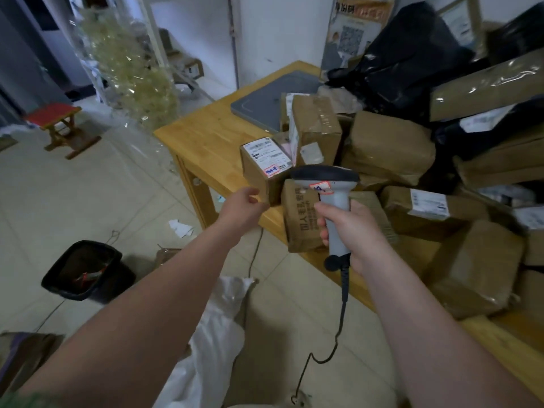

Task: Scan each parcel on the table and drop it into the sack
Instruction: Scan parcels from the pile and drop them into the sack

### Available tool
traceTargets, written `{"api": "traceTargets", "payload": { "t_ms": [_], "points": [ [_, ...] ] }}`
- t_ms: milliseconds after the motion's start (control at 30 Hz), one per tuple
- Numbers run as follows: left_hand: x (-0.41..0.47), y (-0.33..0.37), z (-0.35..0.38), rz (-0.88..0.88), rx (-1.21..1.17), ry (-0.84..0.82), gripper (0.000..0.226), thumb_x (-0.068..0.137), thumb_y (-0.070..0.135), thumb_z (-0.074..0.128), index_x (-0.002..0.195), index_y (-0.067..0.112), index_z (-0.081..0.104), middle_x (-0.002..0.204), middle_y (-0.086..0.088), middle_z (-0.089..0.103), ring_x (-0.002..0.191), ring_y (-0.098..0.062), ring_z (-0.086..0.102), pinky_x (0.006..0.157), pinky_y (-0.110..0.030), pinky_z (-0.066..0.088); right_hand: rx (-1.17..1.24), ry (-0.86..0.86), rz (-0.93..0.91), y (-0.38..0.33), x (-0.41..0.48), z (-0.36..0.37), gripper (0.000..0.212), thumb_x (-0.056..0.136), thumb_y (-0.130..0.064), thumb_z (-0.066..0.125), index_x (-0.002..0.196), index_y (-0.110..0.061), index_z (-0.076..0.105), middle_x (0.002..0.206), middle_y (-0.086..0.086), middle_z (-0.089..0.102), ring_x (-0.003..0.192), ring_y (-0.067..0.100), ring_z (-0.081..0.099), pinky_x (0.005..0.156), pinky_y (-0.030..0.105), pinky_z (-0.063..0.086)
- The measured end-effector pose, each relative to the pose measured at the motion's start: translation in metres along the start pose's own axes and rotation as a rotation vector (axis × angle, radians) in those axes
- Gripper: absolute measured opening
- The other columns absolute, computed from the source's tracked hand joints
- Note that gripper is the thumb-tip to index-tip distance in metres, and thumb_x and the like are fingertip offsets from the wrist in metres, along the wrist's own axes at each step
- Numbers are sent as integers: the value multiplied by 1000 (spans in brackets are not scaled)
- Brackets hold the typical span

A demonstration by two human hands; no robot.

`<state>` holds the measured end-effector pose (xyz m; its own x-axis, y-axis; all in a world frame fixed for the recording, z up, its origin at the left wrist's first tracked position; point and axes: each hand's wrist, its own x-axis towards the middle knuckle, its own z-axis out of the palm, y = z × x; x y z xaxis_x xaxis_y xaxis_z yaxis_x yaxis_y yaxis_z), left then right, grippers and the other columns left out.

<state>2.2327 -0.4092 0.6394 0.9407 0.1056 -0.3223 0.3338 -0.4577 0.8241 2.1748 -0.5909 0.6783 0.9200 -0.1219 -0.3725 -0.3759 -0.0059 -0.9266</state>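
Observation:
My right hand (351, 231) grips the handle of a grey barcode scanner (331, 189), whose dark head points at the parcels; its cable hangs to the floor. My left hand (245, 203) reaches out with loosely curled fingers, holding nothing, just left of a small cardboard box with a white label (265, 163) at the table's edge. A brown box with printed characters (300, 216) stands right behind the scanner. Many brown and black parcels (391, 145) are piled on the wooden table (206, 134). The white sack (215, 334) lies on the floor between my arms.
A grey flat scale or pad (265, 101) lies at the table's far end. A black waste bin (85, 270) stands on the tiled floor at the left, a red stool (56, 119) farther back. Clear wrapped bundles (129, 63) lean near the table's far corner.

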Motion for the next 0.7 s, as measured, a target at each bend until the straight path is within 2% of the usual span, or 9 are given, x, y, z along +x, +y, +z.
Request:
{"api": "traceTargets", "payload": {
  "t_ms": [67,167,333,433,500,567,633,700],
  "points": [
    [6,13,13,-6,-41,2,51,91,25,62,139,19,45,119,-4,59,104,-21,60,93,-42,53,11,45,-10,-2,8,-12,12,89,-24,67,99,-19,62,77,2,62,64,14,57,61,27,51],
    [14,33,30,26,-57,28,57,91,26,62,143,20,39,118,-3,59,100,-18,61,89,-41,55,28,102,-7,-4,19,-28,12,90,-24,67,98,-18,61,81,5,63,69,17,59,65,30,52],
    [30,66,49,128,-23,99,66,90,31,64,147,25,31,133,-6,51,106,-21,56,84,-35,53,57,153,-10,-6,38,-44,12,88,-24,69,95,-18,62,79,5,64,66,18,59,64,32,51],
    [39,80,56,137,-31,109,65,88,32,65,145,24,34,133,-8,51,106,-21,55,90,-40,53,87,146,-20,-11,48,-46,13,87,-24,69,97,-19,61,77,4,63,66,17,59,66,33,51],
    [43,86,58,182,4,161,65,89,29,65,146,24,33,137,-9,47,110,-22,52,94,-32,48,101,129,-34,-17,53,-47,13,88,-23,68,98,-19,61,76,2,63,66,15,58,66,31,52],
    [47,94,57,248,87,200,70,92,27,62,150,29,24,144,-11,35,124,-25,45,88,-24,37,124,134,-54,-24,57,-47,11,89,-21,67,97,-20,59,77,2,61,65,14,57,65,29,51],
    [51,104,58,307,182,184,71,93,27,61,150,36,20,146,-12,28,129,-26,41,90,-25,38,149,158,-69,-31,63,-48,10,90,-19,65,95,-20,57,77,1,60,63,12,56,61,26,50],
    [57,112,63,332,248,156,70,92,32,61,150,39,21,146,-12,25,130,-29,40,101,-33,40,158,175,-70,-37,68,-49,11,90,-19,65,98,-19,57,78,1,60,62,11,56,59,24,49]
  ]
}}
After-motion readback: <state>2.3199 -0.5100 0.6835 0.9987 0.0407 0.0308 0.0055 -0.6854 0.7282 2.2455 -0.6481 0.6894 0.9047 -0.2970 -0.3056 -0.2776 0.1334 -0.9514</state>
